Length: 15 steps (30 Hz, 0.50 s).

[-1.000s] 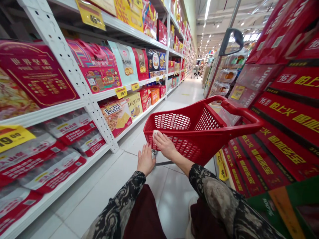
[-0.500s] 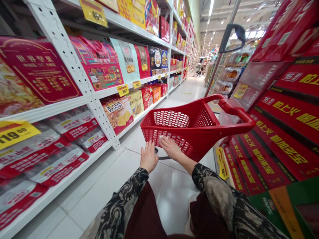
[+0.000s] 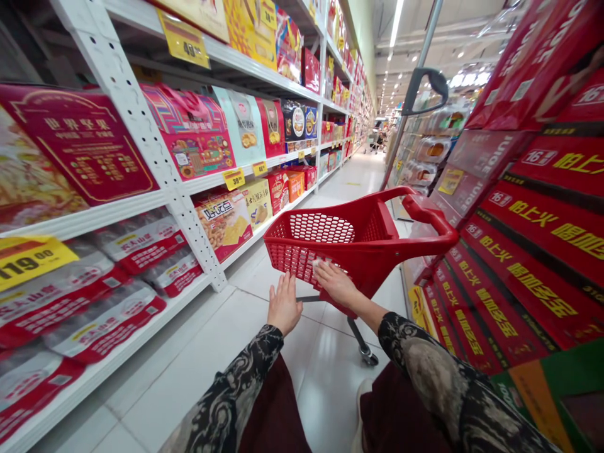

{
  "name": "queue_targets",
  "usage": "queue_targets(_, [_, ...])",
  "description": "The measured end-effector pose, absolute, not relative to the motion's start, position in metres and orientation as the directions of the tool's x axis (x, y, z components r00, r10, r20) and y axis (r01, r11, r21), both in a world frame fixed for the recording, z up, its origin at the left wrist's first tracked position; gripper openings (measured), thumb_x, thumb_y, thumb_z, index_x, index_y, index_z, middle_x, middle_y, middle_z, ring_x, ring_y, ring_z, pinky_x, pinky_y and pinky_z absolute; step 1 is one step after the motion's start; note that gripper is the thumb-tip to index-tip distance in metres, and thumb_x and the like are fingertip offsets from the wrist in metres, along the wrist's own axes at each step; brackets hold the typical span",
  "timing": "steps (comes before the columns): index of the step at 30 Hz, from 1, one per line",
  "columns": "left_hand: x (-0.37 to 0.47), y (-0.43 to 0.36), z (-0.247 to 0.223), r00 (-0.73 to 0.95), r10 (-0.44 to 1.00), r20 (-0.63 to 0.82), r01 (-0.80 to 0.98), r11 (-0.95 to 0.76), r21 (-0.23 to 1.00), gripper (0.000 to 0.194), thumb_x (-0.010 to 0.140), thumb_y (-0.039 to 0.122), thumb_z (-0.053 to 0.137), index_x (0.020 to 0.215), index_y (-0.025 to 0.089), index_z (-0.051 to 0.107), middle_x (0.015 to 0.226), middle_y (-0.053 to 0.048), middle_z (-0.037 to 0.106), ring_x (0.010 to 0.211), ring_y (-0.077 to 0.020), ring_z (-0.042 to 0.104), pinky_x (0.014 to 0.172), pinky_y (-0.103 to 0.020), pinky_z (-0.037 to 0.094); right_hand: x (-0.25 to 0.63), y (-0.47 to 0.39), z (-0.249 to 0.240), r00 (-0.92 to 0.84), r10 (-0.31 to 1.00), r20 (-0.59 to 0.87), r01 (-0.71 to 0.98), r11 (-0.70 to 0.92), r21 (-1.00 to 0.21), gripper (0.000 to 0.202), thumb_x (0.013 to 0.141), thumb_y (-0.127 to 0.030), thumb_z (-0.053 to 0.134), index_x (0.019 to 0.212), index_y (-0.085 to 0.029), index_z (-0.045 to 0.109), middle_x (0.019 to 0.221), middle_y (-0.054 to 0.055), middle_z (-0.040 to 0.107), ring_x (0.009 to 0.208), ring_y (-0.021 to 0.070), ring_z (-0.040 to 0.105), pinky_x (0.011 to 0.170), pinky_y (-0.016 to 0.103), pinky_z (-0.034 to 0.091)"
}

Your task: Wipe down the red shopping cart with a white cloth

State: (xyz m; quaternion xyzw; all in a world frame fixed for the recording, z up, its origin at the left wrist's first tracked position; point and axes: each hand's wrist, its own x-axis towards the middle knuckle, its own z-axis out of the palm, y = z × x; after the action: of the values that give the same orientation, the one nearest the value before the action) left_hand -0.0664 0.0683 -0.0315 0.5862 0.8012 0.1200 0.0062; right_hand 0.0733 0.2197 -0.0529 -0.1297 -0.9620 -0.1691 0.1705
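A red plastic shopping cart (image 3: 330,236) stands in front of me, its basket sides full of holes and its handle (image 3: 438,226) pointing right. My right hand (image 3: 336,282) lies against the near side of the basket, fingers bent over a small white wad (image 3: 319,263) that looks like a tissue or wipe. Most of the wad is hidden under the fingers. Just left of it, my left hand (image 3: 284,305) has its fingers extended close to the basket's lower edge and holds nothing. Whether those fingertips touch the cart I cannot tell.
White shelving (image 3: 174,201) with boxed snacks and bottled packs runs along the left. Stacked red drink cartons (image 3: 528,251) rise on the right, beside a slanted metal pole with a grey handle (image 3: 427,91). A cart wheel (image 3: 369,357) rests on the tiled floor.
My right hand has slid rightward along the basket with the white wad. The cart's handle end has shifted left, and a near wheel now shows. My left hand moved only slightly.
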Motion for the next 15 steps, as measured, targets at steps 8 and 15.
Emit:
queue_targets(8, [-0.05, 0.078, -0.029, -0.28, 0.949, 0.144, 0.941, 0.241, 0.236, 0.068, 0.074, 0.018, 0.049, 0.138, 0.011, 0.028, 0.149, -0.015, 0.023, 0.138, -0.0261, 0.02, 0.109, -0.05, 0.023, 0.072, 0.245, 0.025, -0.783, 0.423, 0.457, 0.55, 0.813, 0.19, 0.041, 0.086, -0.008, 0.04, 0.126, -0.01, 0.049, 0.135, 0.014, 0.047, 0.128, 0.0289, 0.036, 0.104, 0.047, 0.028])
queue_targets(15, [-0.04, 0.079, -0.03, -0.233, 0.961, 0.147, 0.954, 0.197, 0.228, 0.069, 0.073, 0.018, 0.05, 0.138, 0.012, 0.028, 0.149, -0.015, 0.024, 0.137, -0.0269, 0.021, 0.109, -0.051, 0.023, 0.069, 0.237, 0.026, -0.749, 0.475, 0.462, 0.597, 0.786, 0.159, 0.039, 0.089, -0.011, 0.036, 0.125, -0.01, 0.05, 0.133, 0.016, 0.048, 0.121, 0.027, 0.042, 0.096, 0.041, 0.037])
